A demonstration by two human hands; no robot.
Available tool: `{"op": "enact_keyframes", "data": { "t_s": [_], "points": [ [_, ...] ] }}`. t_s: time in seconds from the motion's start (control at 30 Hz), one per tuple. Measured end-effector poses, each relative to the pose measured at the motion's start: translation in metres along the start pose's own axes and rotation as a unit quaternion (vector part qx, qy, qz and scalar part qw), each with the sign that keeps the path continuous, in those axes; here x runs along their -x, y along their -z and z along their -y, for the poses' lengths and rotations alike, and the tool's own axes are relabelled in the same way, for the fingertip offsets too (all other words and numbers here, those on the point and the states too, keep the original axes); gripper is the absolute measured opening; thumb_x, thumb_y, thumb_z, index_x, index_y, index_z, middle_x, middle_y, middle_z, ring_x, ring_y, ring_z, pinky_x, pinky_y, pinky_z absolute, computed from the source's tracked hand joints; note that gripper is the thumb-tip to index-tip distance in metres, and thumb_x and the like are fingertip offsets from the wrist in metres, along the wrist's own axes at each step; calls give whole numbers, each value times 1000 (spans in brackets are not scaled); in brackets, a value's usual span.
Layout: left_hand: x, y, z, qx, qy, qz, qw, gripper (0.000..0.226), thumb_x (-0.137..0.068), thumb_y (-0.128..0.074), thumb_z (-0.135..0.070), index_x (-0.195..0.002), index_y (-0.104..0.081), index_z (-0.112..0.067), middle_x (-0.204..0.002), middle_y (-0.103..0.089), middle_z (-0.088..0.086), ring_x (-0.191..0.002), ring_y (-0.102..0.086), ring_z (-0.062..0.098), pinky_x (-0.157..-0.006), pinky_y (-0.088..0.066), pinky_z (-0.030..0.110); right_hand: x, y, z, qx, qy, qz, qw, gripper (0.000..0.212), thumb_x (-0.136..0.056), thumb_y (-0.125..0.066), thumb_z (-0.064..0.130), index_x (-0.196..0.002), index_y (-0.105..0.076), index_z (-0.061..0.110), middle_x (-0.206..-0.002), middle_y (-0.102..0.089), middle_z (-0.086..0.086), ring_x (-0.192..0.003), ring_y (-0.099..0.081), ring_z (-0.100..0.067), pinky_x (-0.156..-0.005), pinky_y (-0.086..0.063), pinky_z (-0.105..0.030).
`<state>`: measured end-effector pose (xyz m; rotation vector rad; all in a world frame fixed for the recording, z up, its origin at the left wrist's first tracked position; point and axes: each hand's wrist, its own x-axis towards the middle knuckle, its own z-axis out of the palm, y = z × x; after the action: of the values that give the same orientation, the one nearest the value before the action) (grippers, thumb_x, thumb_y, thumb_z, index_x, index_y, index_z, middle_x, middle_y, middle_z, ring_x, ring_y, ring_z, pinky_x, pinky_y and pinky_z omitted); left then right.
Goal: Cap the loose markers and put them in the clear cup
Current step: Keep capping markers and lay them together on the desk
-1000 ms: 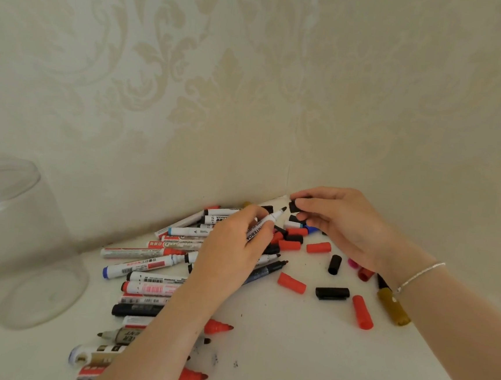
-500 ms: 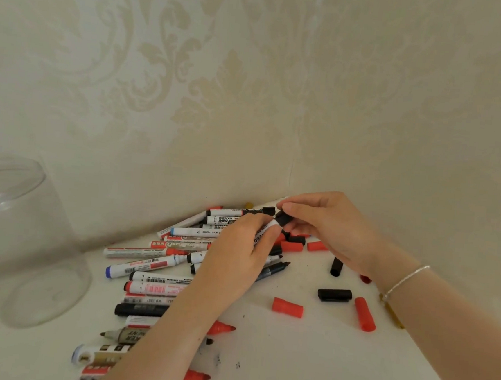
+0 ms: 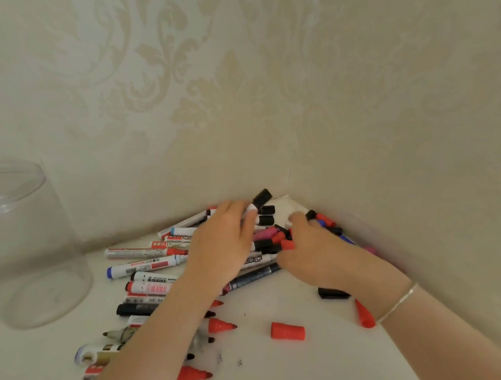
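Gripping capped black marker [image 3: 261,199], left hand [image 3: 223,242]

arms: both bare, no sleeves showing; right wrist: thin silver bracelet [image 3: 396,304]; hands: no rings seen

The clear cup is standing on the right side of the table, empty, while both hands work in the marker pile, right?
Not quite: the head view shows the clear cup on the left side, not the right. It is empty, and both hands are in the marker pile.

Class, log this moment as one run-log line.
left hand: holds black-capped marker | right hand: among loose caps | clear cup: empty
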<state>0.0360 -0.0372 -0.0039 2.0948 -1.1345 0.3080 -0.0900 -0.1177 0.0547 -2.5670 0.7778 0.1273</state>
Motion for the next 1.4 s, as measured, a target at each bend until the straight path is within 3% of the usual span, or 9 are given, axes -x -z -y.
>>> {"op": "enact_keyframes", "data": {
  "t_s": [0.13, 0.3, 0.5, 0.6, 0.73, 0.87, 1.0, 1.17, 1.4],
  "points": [
    [-5, 12, 20, 6, 54, 50, 997, 35, -102, -37, -23, -135, -49, -19, -105, -47, -3, -69, -48, 6, -59, -36, 18, 21, -7, 11, 259, -8, 226, 939, 79, -85, -63, 39, -146, -17, 18, -137, -44, -6, -110, -53, -23, -79, -42, -30],
    [-21, 19, 24, 34, 59, 78, 995, 24, -94, -54, -17, -116, -59, -25, -111, -63, -8, -88, -56, 9, -79, -46, 26, 11, -31, 20, 318, 17, 243, 916, 62, -82, -67, 22, -136, -40, 11, -132, -48, -9, -108, -56, -25, -74, -43, -31],
    [-47, 12, 30, -9, 24, 121, 992, 18, -91, -58, -20, -107, -65, -27, -106, -67, -6, -98, -60, 15, -84, -49, 32, -7, -24, 12, 229, 30, 178, 957, 35, -86, -64, 18, -116, -48, 11, -90, -47, -2, -86, -45, -17, -69, -42, -26],
    [-60, 5, 32, -50, 3, 136, 990, 21, -93, -58, -23, -111, -67, -25, -107, -62, -2, -100, -57, 17, -80, -42, 27, -20, -17, -3, 166, 12, 133, 977, 22, -84, -65, 20, -90, -44, 17, -83, -45, 2, -76, -48, -13, -66, -43, -23],
    [-69, -3, 39, -81, -9, 152, 985, 27, -93, -58, -25, -119, -64, -25, -115, -66, -4, -107, -60, 17, -86, -47, 31, -26, -8, -18, 119, 1, 83, 989, 18, -85, -62, 17, -92, -45, 16, -74, -43, 3, -61, -41, -8, -52, -32, -17],
    [-70, -7, 43, -59, -23, 163, 985, 34, -92, -60, -24, -125, -59, -24, -125, -59, -1, -114, -56, 18, -95, -45, 34, -29, -8, -27, 95, -7, 38, 995, 20, -87, -59, 16, -77, -42, 17, -77, -45, 1, -61, -39, -9, -50, -30, -18],
    [-63, 11, 36, -20, -41, 165, 985, 7, -89, -64, -28, -95, -68, -26, -96, -52, -8, -88, -56, 8, -78, -45, 24, -35, -12, -30, 63, -7, -19, 998, 26, -86, -56, 14, -70, -36, 20, -79, -46, 0, -61, -40, -12, -53, -33, -23],
    [-29, 63, 27, -5, -27, 297, 954, 17, -82, -70, -41, -86, -69, -24, -79, -64, -14, -71, -58, -2, -64, -43, 13, -37, -16, -18, 18, 20, -68, 997, 11, -87, -57, 19, -82, -48, 16, -85, -55, -2, -73, -50, -17, -67, -44, -27],
    [26, 105, 33, -23, -12, 409, 912, 10, -79, -73, -40, -86, -72, -33, -85, -68, -19, -79, -60, -5, -75, -51, 17, -30, -26, 1, 3, 52, -90, 995, 15, -89, -59, 28, -90, -53, 15, -86, -53, 2, -64, -45, -7, -50, -33, -16]
  ]
}}
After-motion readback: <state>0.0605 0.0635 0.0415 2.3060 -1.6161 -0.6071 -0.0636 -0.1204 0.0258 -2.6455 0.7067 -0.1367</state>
